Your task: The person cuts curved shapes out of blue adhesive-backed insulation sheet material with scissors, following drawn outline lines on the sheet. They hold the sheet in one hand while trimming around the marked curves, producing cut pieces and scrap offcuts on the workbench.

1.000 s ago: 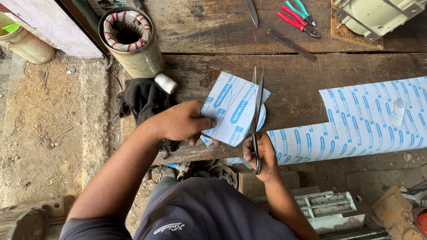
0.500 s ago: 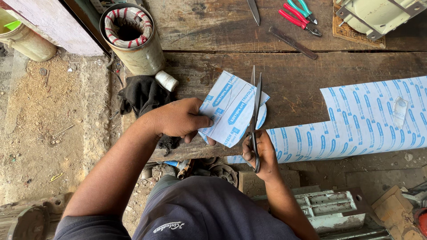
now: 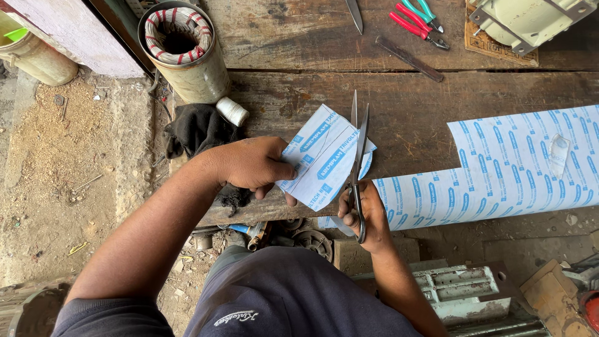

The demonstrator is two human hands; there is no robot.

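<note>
Left hand pinches the white-and-blue printed sheet by its left edge. Right hand, just below it, is closed around the scissors; blades slightly parted over the sheet.

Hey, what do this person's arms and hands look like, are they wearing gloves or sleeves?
No gloves: both the left hand and right hand are bare, with no rings or watch visible. The forearms are bare too. A dark navy short-sleeved shirt carries a small pale script marking.

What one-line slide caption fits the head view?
Left hand holds a white, blue-printed sheet while the right hand works scissors through it over a worn wooden bench.
</note>
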